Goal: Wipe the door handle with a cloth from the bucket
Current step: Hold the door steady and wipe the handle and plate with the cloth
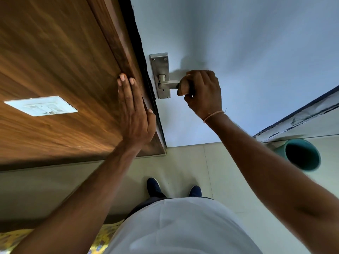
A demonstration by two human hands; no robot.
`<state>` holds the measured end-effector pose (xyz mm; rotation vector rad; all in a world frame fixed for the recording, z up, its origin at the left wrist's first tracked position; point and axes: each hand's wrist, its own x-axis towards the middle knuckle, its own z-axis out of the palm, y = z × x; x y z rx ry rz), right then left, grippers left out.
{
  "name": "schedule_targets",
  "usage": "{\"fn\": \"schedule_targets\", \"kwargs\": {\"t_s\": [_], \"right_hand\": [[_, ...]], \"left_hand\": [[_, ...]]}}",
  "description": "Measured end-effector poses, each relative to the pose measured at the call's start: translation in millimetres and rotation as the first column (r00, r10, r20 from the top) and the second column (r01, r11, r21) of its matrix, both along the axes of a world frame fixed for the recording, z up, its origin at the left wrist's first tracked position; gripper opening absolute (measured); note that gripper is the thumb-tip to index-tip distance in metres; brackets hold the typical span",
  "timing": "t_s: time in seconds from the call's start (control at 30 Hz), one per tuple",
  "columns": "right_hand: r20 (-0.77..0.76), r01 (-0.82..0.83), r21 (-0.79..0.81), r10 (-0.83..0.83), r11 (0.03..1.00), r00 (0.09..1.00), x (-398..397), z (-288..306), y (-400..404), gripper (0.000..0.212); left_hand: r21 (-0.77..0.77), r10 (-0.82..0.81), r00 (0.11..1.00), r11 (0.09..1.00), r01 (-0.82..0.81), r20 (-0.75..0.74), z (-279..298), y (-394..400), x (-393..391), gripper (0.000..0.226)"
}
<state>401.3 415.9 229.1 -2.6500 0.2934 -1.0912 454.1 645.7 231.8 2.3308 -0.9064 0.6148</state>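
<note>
A silver lever door handle on its metal backplate is mounted on the pale door. My right hand is closed around the outer end of the lever, with a bunched brown cloth pressed between palm and lever. Only the cloth's left edge shows; the rest is hidden in my fist. My left hand lies flat against the wooden door frame, fingers straight, holding nothing. The teal bucket stands on the floor at the right, its inside dark.
A white switch plate sits on the wooden panel at the left. My two dark shoes stand on pale floor tiles below the handle. A yellow patterned fabric shows at the bottom left. A wall edge runs behind the bucket.
</note>
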Motion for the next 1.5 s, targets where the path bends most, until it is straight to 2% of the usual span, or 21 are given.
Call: {"fn": "schedule_targets", "kwargs": {"t_s": [0.07,0.13,0.23,0.3,0.4,0.47,0.5,0.53,0.6,0.8,1.0,1.07,1.1,1.17,1.27,1.3,1.33,1.37,1.4,1.43,1.5], "right_hand": [[0.004,0.1,0.171,-0.103,0.98,0.995,-9.4,-3.2,-6.4,0.044],[-0.033,0.209,0.468,-0.22,0.859,0.975,-17.4,-6.7,-4.9,0.039],[-0.083,0.198,0.854,-0.249,0.481,0.965,-23.2,-10.8,11.1,0.032],[-0.031,0.069,0.989,-0.263,0.134,0.964,-20.8,-15.4,16.3,0.026],[0.065,-0.142,0.9,-0.197,-0.411,0.978,-13.1,-24.1,40.4,0.037],[0.118,-0.221,0.694,-0.195,-0.685,0.974,-7.9,-21.3,57.9,0.032],[0.15,-0.278,0.559,-0.234,-0.781,0.961,-2.5,-18.6,62.7,0.03],[0.206,-0.353,0.429,-0.291,-0.831,0.934,4.5,-14.1,66.0,0.03],[0.287,-0.425,0.292,-0.345,-0.857,0.894,21.8,2.3,71.3,0.031],[0.254,-0.332,0.333,-0.255,-0.883,0.933,32.0,11.1,71.3,0.037],[0.274,-0.394,0.423,-0.299,-0.816,0.914,6.4,9.0,20.9,0.041],[0.312,-0.359,0.591,-0.205,-0.722,0.928,0.2,15.7,3.3,0.037],[0.302,-0.33,0.713,-0.153,-0.619,0.941,-0.9,19.2,-3.2,0.033],[0.268,-0.29,0.907,-0.112,-0.304,0.957,-2.2,35.0,-3.1,0.028],[0.247,-0.221,0.949,-0.097,0.223,0.964,1.1,53.3,14.8,0.022],[0.197,-0.151,0.882,-0.058,0.447,0.979,3.1,54.1,24.6,0.024],[0.112,-0.082,0.736,-0.002,0.672,0.994,4.6,52.6,37.7,0.03],[0.007,-0.057,0.53,0.063,0.846,0.998,6.0,47.5,51.7,0.036],[-0.085,-0.058,0.322,0.09,0.945,0.992,7.6,40.5,64.7,0.04],[-0.13,-0.057,0.169,0.08,0.984,0.988,10.3,32.5,74.0,0.04],[-0.117,-0.018,0.019,0.02,1.0,0.993,15.5,19.2,81.9,0.035]], "left_hand": [[-0.009,-0.038,0.999,0.999,0.038,-0.004,0.6,-3.7,0.1,0.085],[0.001,-0.038,0.999,0.999,0.038,0.007,-1.0,1.1,0.3,0.082],[0.013,0.008,1.0,1.0,-0.008,0.002,-2.5,15.5,0.8,0.084],[0.012,0.004,1.0,1.0,-0.003,-0.003,-0.8,9.4,-2.2,0.085],[0.023,0.013,1.0,1.0,-0.013,-0.014,1.3,5.4,-0.6,0.087],[0.032,0.017,1.0,0.999,-0.016,-0.02,1.2,7.5,-1.8,0.087],[0.034,0.015,1.0,0.999,-0.015,-0.019,1.2,7.7,-2.3,0.087],[0.036,0.012,1.0,0.999,-0.012,-0.016,1.5,7.8,-2.2,0.087],[0.033,0.003,1.0,0.999,-0.002,-0.009,0.8,8.8,0.0,0.086],[0.023,0.012,1.0,1.0,-0.011,-0.024,-0.3,6.8,-0.1,0.088],[-0.001,0.009,0.999,1.0,-0.009,-0.037,-3.1,4.2,1.0,0.085],[-0.007,0.013,0.999,1.0,-0.013,-0.036,-4.0,3.2,1.3,0.085],[-0.006,0.015,0.999,1.0,-0.016,-0.037,-4.6,2.3,1.3,0.086],[0.003,0.024,0.999,1.0,-0.024,-0.047,-5.2,1.3,0.6,0.088],[-0.002,0.026,0.999,1.0,-0.027,-0.045,-4.1,0.5,-0.1,0.088],[-0.009,0.02,0.999,1.0,-0.021,-0.041,-3.5,0.2,-0.4,0.087],[-0.018,0.013,0.999,1.0,-0.014,-0.036,-3.1,0.1,-0.4,0.085],[-0.025,0.008,0.999,1.0,-0.008,-0.034,-2.7,0.3,-0.6,0.085],[-0.028,0.007,0.999,1.0,-0.008,-0.035,-2.4,1.0,-0.8,0.085],[-0.024,0.011,0.999,1.0,-0.012,-0.037,-2.2,2.1,-0.6,0.086],[-0.006,0.017,0.999,1.0,-0.017,-0.037,-1.9,4.3,0.2,0.09]]}}
